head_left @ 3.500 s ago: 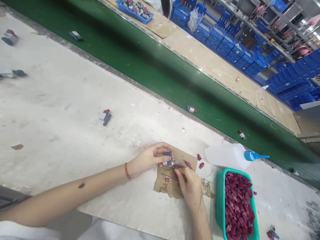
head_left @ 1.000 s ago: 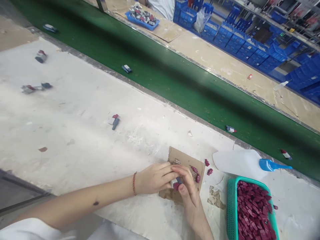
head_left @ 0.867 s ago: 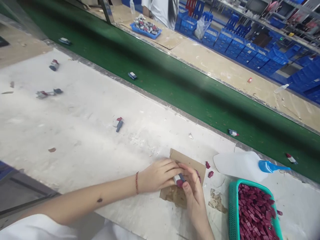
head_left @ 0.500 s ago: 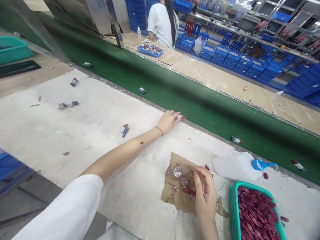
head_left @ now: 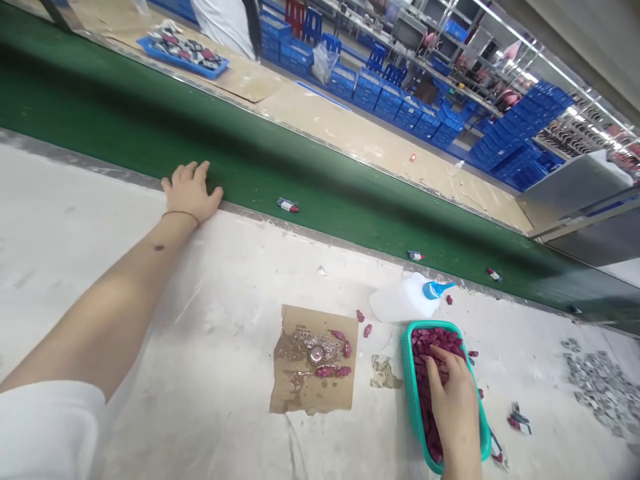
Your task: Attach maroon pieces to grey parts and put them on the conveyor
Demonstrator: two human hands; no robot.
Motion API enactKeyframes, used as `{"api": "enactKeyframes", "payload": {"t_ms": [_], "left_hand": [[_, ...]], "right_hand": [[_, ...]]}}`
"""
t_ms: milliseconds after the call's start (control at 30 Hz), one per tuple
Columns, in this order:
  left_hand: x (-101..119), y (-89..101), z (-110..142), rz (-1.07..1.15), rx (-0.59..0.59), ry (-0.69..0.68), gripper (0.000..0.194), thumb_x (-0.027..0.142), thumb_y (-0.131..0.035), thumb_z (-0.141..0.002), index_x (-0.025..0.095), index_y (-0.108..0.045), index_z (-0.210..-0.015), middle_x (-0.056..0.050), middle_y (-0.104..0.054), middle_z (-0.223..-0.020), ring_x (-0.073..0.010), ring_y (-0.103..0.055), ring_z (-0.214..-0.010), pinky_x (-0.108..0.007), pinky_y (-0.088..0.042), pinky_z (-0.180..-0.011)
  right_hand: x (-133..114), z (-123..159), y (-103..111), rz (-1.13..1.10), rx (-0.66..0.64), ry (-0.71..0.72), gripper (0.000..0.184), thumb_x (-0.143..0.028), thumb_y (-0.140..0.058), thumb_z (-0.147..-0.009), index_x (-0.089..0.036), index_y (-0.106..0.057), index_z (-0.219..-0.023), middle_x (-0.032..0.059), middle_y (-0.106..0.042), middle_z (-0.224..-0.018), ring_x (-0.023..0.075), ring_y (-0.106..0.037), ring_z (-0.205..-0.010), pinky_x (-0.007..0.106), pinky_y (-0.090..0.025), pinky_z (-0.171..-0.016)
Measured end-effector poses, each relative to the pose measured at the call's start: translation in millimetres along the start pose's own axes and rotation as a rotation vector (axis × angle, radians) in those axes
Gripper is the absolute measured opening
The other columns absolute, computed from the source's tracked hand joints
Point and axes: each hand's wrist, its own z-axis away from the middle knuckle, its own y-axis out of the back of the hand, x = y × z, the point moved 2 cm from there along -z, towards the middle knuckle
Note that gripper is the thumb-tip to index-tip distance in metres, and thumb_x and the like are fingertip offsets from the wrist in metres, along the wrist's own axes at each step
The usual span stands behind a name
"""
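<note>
My left hand (head_left: 193,192) is spread over the near edge of the green conveyor belt (head_left: 350,193), palm down, with nothing visible in it. To its right, a small grey, white and maroon part (head_left: 287,205) lies on the belt. My right hand (head_left: 455,393) reaches into a green basket (head_left: 409,393) full of maroon plastic pieces (head_left: 425,340). Its thumb and forefinger are apart, with the fingertips at the pieces. Left of the basket lies a piece of brown cardboard (head_left: 290,393), wet with clear liquid, bearing a small round metal item (head_left: 317,355) and several maroon pieces (head_left: 335,371).
A white bottle with a blue nozzle (head_left: 405,298) lies behind the basket. Grey pieces (head_left: 600,383) are scattered at the right, near another assembled part (head_left: 520,420). Across the belt are a blue tray of parts (head_left: 185,57) and a person in white (head_left: 225,27).
The view has swung right. My left hand has let go of the small white and maroon part and spread its fingers. My right hand has moved from the cardboard into the basket.
</note>
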Motion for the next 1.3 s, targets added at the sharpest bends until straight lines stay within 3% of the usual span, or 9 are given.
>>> {"api": "enactKeyframes", "payload": {"t_ms": [133,333,500,600,667,767,900,1033,1300], "left_hand": [[-1.1,5.6,-4.7,0.014,-0.004,0.083,0.045,0.034,-0.042,-0.089,0.012,-0.054,-0.127,-0.011,-0.042,-0.145,-0.0334,-0.034,-0.130,-0.054,-0.020,-0.111],[1.3,14.7,-4.8,0.098,0.017,0.200,0.040,0.027,-0.048,-0.087,0.007,-0.052,-0.121,-0.014,-0.050,-0.133,-0.0345,-0.037,-0.123,-0.052,-0.024,-0.107],[13.4,26.2,6.1,0.330,0.118,0.216,0.030,0.012,-0.044,-0.092,0.008,-0.044,-0.121,-0.014,-0.045,-0.135,-0.0255,-0.039,-0.125,-0.041,-0.025,-0.109],[22.4,29.1,18.2,0.591,0.147,0.248,0.018,0.009,-0.032,-0.099,0.013,-0.044,-0.110,-0.006,-0.057,-0.107,-0.0159,-0.052,-0.100,-0.031,-0.038,-0.096],[29.5,25.9,32.1,0.677,0.058,0.294,0.020,0.010,-0.025,-0.100,0.016,-0.044,-0.098,0.001,-0.055,-0.079,-0.0116,-0.052,-0.067,-0.025,-0.044,-0.071],[43.4,15.9,67.9,0.808,-0.181,0.331,0.014,0.016,-0.034,-0.096,0.018,-0.043,-0.085,0.006,-0.048,-0.060,-0.0088,-0.040,-0.043,-0.022,-0.035,-0.047],[66.1,3.5,136.8,0.982,-0.497,0.273,0.019,0.031,-0.063,-0.083,0.016,-0.052,-0.087,0.000,-0.065,-0.069,-0.0104,-0.055,-0.050,-0.023,-0.044,-0.051],[88.2,-3.7,194.6,1.314,-0.846,0.153,0.036,0.038,-0.077,-0.074,0.017,-0.051,-0.087,-0.006,-0.072,-0.081,-0.0157,-0.065,-0.074,-0.027,-0.049,-0.070],[91.9,-9.3,221.7,1.396,-0.849,0.185,0.043,0.042,-0.076,-0.077,0.017,-0.057,-0.108,-0.006,-0.068,-0.099,-0.0160,-0.066,-0.080,-0.027,-0.049,-0.071]], "right_hand": [[15.1,-10.5,-14.4,0.103,-0.073,0.011,0.030,-0.041,-0.047,-0.086,-0.020,-0.068,-0.083,0.0129,-0.067,-0.088,0.0308,-0.060,-0.081,0.044,-0.046,-0.071],[2.9,-13.8,-19.6,0.162,-0.070,0.025,0.032,-0.043,-0.041,-0.087,-0.021,-0.063,-0.080,0.0124,-0.063,-0.085,0.0310,-0.058,-0.081,0.042,-0.044,-0.069],[-9.9,-11.6,-7.4,-0.075,0.045,-0.044,0.030,-0.046,-0.040,-0.089,-0.021,-0.056,-0.088,0.0125,-0.064,-0.088,0.0302,-0.059,-0.085,0.042,-0.044,-0.075],[-31.2,-1.9,-5.9,-0.262,0.051,-0.054,0.031,-0.047,-0.041,-0.091,-0.021,-0.057,-0.091,0.0087,-0.065,-0.088,0.0263,-0.061,-0.082,0.037,-0.045,-0.073],[-52.7,5.6,-11.7,-0.381,-0.034,0.004,0.031,-0.047,-0.045,-0.092,-0.021,-0.061,-0.095,0.0075,-0.067,-0.091,0.0245,-0.062,-0.084,0.034,-0.046,-0.072],[-85.9,13.2,-31.3,-0.534,-0.288,0.102,0.027,-0.044,-0.051,-0.093,-0.021,-0.062,-0.103,0.0053,-0.069,-0.090,0.0211,-0.064,-0.081,0.029,-0.048,-0.068],[-113.8,14.4,-64.4,-0.528,-0.566,0.264,0.024,-0.040,-0.052,-0.094,-0.021,-0.061,-0.082,0.0013,-0.065,-0.071,0.0167,-0.059,-0.062,0.025,-0.045,-0.057],[-122.5,12.7,-87.5,-0.406,-0.629,0.491,0.032,-0.037,-0.043,-0.100,-0.022,-0.056,-0.074,0.0009,-0.063,-0.065,0.0164,-0.057,-0.059,0.026,-0.043,-0.057],[-117.9,12.0,-91.1,-0.302,-0.539,0.671,0.036,-0.035,-0.034,-0.104,-0.023,-0.051,-0.074,0.0010,-0.059,-0.064,0.0168,-0.058,-0.059,0.026,-0.042,-0.056]]}}
